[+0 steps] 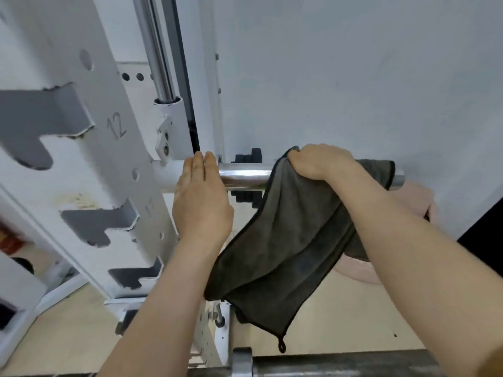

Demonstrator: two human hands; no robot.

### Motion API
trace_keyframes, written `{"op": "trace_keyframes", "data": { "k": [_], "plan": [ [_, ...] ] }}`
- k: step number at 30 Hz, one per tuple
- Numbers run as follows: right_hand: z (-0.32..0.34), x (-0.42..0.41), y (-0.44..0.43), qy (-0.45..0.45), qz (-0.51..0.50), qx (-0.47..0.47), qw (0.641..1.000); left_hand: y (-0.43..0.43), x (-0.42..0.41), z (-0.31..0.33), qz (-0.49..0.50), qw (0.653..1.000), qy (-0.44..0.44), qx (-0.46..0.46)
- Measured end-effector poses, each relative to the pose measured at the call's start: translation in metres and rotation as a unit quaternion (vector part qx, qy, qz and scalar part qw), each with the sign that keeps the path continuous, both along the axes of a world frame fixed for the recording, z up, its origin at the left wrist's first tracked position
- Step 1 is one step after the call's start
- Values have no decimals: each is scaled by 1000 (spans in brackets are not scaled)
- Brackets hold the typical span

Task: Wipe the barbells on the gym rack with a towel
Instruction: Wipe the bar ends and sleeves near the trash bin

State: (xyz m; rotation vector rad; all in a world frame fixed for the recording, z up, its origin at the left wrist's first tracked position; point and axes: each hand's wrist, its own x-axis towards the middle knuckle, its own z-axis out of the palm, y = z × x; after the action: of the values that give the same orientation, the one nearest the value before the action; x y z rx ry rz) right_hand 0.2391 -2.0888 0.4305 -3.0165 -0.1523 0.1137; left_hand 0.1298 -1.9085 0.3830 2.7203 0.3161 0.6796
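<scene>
Chrome barbell sleeve (245,175) is seen projecting rightward from the white rack upright (89,159), at the notch numbered 11. Grey towel (285,248) is draped over the sleeve's outer half, most of it hanging loose below. Right hand (318,161) is clamped down on the towel over the bar, fingers curled round it. Left hand (201,197) is laid flat against the sleeve near the rack-side collar, fingers straight and together, nothing gripped. Risks judged: only a narrow band is pressed, so the underside may be missed; the dangling tail with its loop (282,346) could be snagged on lower rack hardware; the unheld sleeve may spin under the wipe.
</scene>
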Motion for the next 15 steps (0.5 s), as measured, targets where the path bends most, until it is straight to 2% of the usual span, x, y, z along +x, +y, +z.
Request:
{"op": "trace_keyframes", "data": {
  "k": [3, 5, 8, 12, 15],
  "plan": [
    [-1, 3, 65, 52, 86, 49, 994, 4, -6, -3, -31, 999, 9, 17],
    [-4, -6, 104, -3, 105, 93, 990, 7, -9, -11, -42, 998, 15, 41],
    [-11, -19, 120, -146, 84, 138, 976, 11, -12, -17, -50, 994, 27, 92],
    [-32, -28, 49, -266, 122, 69, 954, 3, -28, -12, -49, 993, 54, 89],
    [-37, -25, -40, -314, 65, 12, 947, -2, -31, -5, -32, 994, 49, 93]
  ]
}}
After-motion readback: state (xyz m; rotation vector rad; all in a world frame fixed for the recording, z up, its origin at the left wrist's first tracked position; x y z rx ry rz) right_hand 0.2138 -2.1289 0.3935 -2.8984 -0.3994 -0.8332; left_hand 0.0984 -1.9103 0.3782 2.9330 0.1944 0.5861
